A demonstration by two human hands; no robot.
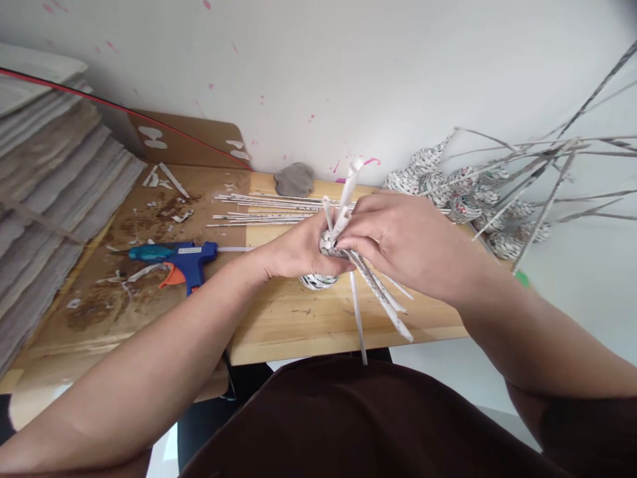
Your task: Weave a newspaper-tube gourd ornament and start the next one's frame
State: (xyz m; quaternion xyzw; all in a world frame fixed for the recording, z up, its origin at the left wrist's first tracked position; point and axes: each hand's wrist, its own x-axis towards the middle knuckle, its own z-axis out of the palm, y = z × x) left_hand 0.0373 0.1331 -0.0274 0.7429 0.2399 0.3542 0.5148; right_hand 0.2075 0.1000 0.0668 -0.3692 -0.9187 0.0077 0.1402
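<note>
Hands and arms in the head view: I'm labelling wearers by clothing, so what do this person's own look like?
The left hand and right hand are bare, with no gloves, rings or watch showing. Both forearms are uncovered. A dark brown short sleeve shows on the right arm.

Woven piece (319,282) partly hidden.

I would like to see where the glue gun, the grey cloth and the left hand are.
Glue gun (193,261): head view, blue body.
Grey cloth (294,180): head view, middle of its crumpled surface.
Left hand (297,251): head view, back of the hand.
</note>
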